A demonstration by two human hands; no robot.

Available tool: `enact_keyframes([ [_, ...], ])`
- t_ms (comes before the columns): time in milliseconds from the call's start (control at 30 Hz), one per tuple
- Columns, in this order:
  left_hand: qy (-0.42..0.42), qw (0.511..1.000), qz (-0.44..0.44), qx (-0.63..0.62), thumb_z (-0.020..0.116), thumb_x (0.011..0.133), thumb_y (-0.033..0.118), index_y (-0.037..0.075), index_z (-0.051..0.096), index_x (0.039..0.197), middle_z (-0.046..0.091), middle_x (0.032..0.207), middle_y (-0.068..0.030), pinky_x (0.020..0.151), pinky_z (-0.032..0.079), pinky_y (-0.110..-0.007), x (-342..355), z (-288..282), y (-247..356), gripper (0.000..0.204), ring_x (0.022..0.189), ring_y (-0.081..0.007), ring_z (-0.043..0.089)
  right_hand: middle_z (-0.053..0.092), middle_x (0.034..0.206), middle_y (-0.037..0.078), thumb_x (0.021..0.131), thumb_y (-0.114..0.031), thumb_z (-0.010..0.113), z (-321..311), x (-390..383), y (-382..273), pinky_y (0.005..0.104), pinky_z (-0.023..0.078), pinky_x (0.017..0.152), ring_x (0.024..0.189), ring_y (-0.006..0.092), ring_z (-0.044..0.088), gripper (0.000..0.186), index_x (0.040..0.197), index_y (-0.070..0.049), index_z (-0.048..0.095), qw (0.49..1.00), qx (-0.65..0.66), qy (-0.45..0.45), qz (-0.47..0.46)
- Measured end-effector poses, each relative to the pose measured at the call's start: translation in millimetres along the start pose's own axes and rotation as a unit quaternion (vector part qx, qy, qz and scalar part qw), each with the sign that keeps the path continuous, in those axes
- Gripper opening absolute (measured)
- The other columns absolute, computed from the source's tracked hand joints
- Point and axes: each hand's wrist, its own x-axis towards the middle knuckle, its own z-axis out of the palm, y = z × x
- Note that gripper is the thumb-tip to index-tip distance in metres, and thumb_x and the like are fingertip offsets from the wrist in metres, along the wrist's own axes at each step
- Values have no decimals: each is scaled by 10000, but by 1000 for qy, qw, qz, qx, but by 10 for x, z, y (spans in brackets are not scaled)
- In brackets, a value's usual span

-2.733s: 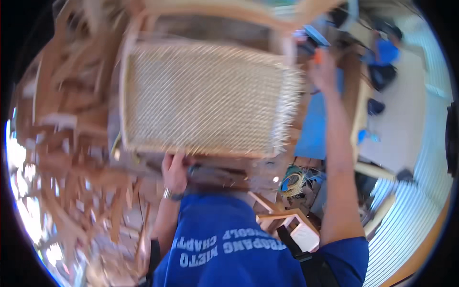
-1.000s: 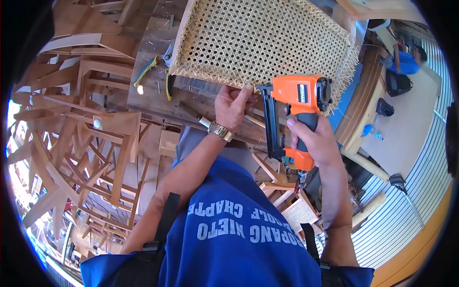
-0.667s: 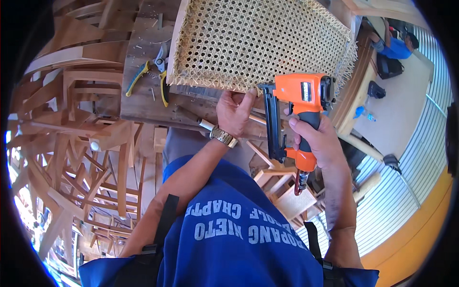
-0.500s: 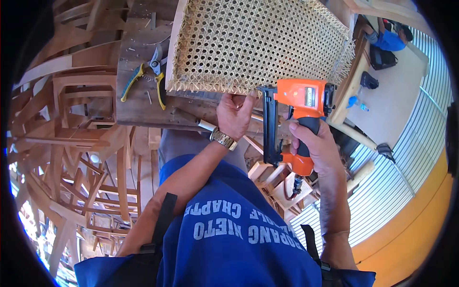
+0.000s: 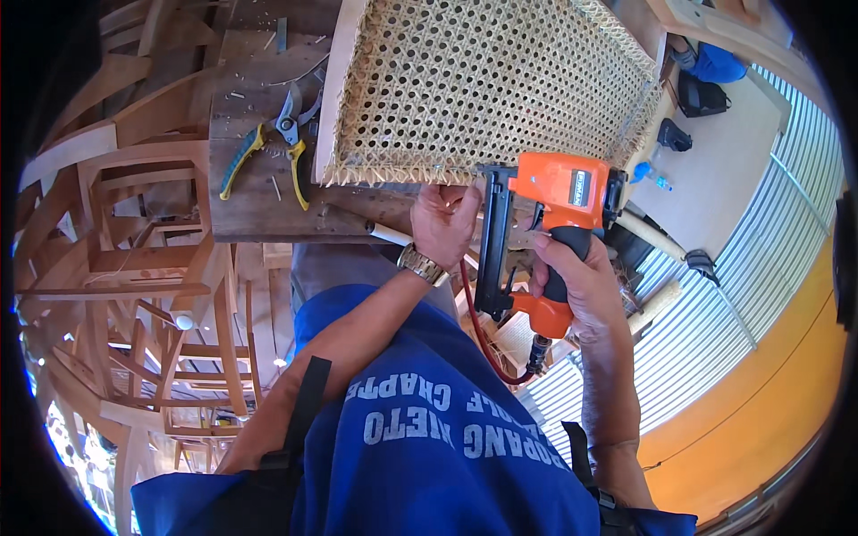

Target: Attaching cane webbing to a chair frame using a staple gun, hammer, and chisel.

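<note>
A cane webbing panel on a wooden frame lies at the top middle, with frayed strands along its edges. My left hand, wearing a metal watch, pinches the panel's near edge; some fingertips are hidden beneath it. My right hand is wrapped around the black grip of an orange air stapler. Its nose meets the near edge of the cane just right of my left thumb. A red air hose runs from the base of the tool.
Pruning shears with yellow handles lie open on the wooden workbench, left of the panel, among small cane scraps. Wooden chair frames are stacked at left. On the right are a pale tabletop holding bags and a bottle, and a person.
The stapler and my right hand have shifted slightly left and down, with the tool's nose still at the cane edge. The red hose shows more. My left hand stays at the edge.
</note>
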Motion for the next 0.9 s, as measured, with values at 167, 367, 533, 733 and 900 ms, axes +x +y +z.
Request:
enact_keyframes([
  [167,-2,999,-18,-45,709,924,156,-37,661,881,748,791,-96,654,539,-271,-16,51,130,203,701,-96,681,580,665,11,927,-165,677,35,-33,-82,273,491,540,568,97,570,261,1142,-19,663,999,-26,23,7],
  [367,-9,998,-36,52,707,922,130,-44,639,891,742,795,-116,656,556,-282,-37,16,316,190,713,-116,695,584,669,11,923,-180,686,84,-28,-8,269,493,545,574,99,578,278,1149,-20,656,999,-32,24,28],
  [533,-3,997,-74,-5,740,913,185,-54,608,880,750,815,-147,644,561,-290,-33,18,284,274,713,-131,704,597,683,19,928,-193,689,255,-88,38,271,496,556,571,108,584,277,1145,-25,654,998,-32,45,15],
  [733,-33,993,-61,92,738,916,196,-61,601,881,757,861,-170,660,570,-292,10,-29,256,293,740,-143,717,601,679,13,933,-180,691,333,-92,23,267,495,549,549,111,577,280,1164,-29,647,996,-62,67,16],
  [900,-30,996,-73,51,742,903,228,-45,639,862,758,840,-160,696,571,-317,-5,-61,-6,295,745,-173,734,605,693,10,936,-173,698,414,-105,39,265,494,536,567,108,587,281,1170,-32,634,996,-74,56,-5],
])
